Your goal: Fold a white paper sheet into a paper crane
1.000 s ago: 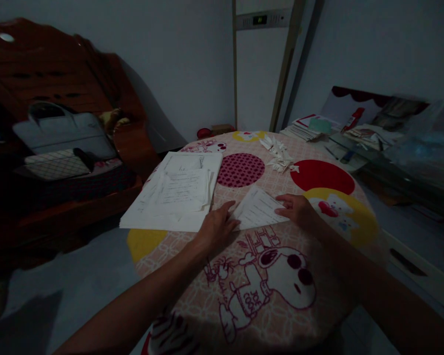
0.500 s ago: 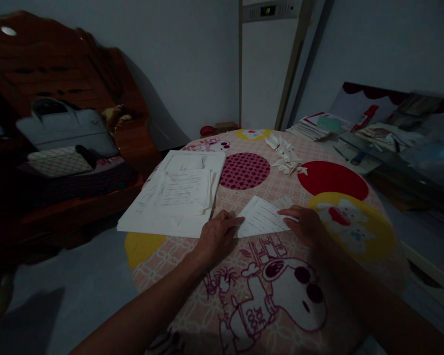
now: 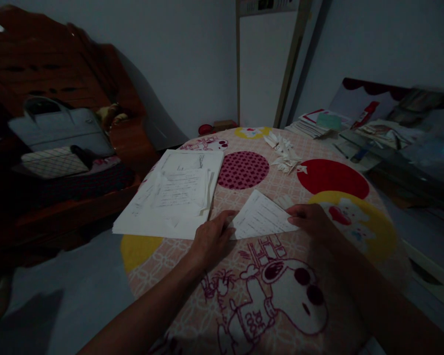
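Observation:
A small folded sheet of lined paper (image 3: 261,217) lies on the round table with its cartoon-dog cloth (image 3: 281,296). My left hand (image 3: 211,239) rests at the sheet's left corner, fingers bent and pressing down on its edge. My right hand (image 3: 313,220) holds the sheet's right edge, fingers curled onto it. Left of the sheet is a stack of white papers (image 3: 173,197).
A small heap of folded white paper pieces (image 3: 284,153) lies toward the table's far side. Books and clutter (image 3: 318,123) fill a surface at the right. A wooden bench with a grey bag (image 3: 59,128) stands at the left. A white door (image 3: 262,64) is behind.
Both hands have shifted slightly on the sheet: the right hand slid to its right edge and the left hand to its left corner. The view tilted a little downward.

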The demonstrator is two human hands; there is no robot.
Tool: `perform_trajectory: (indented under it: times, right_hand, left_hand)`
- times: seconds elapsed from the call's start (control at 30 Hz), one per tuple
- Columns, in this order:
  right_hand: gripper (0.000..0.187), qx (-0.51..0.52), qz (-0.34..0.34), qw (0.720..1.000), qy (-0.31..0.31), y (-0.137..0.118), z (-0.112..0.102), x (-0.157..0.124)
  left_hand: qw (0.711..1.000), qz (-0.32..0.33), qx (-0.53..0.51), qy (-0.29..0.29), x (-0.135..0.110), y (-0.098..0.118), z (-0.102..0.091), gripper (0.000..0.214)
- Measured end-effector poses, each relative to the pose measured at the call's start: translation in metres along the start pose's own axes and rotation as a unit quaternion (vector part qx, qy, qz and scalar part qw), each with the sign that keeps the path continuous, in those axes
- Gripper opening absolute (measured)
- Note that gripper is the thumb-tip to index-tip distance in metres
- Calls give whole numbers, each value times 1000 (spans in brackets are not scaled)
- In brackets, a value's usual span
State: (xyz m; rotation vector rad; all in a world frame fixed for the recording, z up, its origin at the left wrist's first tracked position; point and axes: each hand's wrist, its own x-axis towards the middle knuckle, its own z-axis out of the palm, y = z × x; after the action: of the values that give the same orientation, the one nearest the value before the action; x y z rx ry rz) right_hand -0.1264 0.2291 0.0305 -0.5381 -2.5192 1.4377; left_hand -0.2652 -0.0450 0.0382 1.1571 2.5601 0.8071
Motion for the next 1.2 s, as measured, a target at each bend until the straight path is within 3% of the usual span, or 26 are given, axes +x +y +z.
perform_trajectory:
  times: [0.13, 0.27, 0.43, 0.57, 0.67, 0.73, 0.87, 0.97, 1.07, 1.2]
  right_hand:
    - [14, -2, -23, 998, -58, -7, -14, -10]
    - [17, -107, -126, 981, -105, -17, -20, -26]
    - [23, -230, -237, 940, -79, -23, -8, -54]
    - [25, -312, -296, 901, -60, -22, 0, -72]
    - [25, -318, -305, 896, -53, -15, 0, -76]
    - [23, -293, -291, 910, -48, -8, -1, -74]
    - [22, -218, -217, 950, -46, -7, -1, -63]
    - [29, -193, -155, 968, -39, -17, 2, -55]
    - [33, -208, -112, 971, -31, -23, 7, -48]
    - [32, -272, -56, 961, -15, -22, 13, -38]
  left_hand:
    - [998, 54, 16, -26, -12, 2, -4, 18]
    - [986, 150, 69, -8, -29, 3, -1, 23]
    - [962, 239, 126, 35, -46, 0, 6, 24]
    - [961, 252, 111, 36, -47, 1, 7, 34]
    - [958, 269, 97, 14, -42, 4, 9, 35]
    - [957, 276, 90, 1, -38, 6, 10, 31]
    - [971, 233, 48, -10, -34, 8, 7, 20]
    - [987, 155, 40, -32, -32, 11, 3, 30]
    - [994, 71, 79, -36, -26, 15, 2, 34]
    - [988, 14, 146, -38, -16, 21, 4, 33]
